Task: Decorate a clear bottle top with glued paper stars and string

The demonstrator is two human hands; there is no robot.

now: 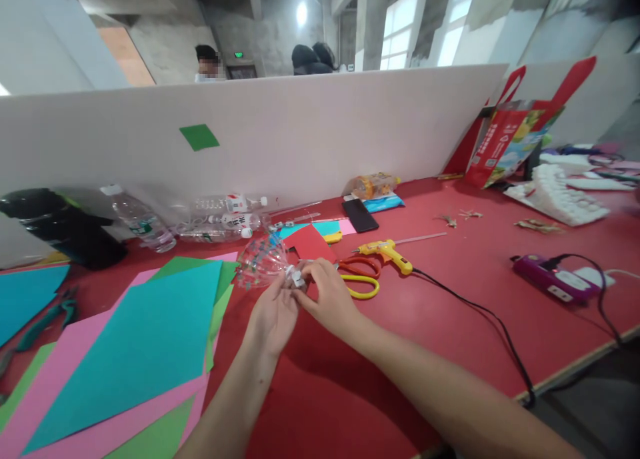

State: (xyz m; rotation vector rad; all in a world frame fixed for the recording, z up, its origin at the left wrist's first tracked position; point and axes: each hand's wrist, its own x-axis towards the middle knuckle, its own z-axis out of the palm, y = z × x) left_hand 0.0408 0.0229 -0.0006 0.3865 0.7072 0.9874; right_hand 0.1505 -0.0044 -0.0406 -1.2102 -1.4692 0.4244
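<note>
Left hand is holding the fringed clear plastic piece over the table while the right hand is pinching its white end, probably for steadiness, though I'm kinda squinting at the exact grip.

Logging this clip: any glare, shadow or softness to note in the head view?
Head view: ceiling light and windows blown out white; soft shadow on the red table beneath the right forearm; upper right corner dark; far right edge soft; left hand and right hand fairly clear.
</note>
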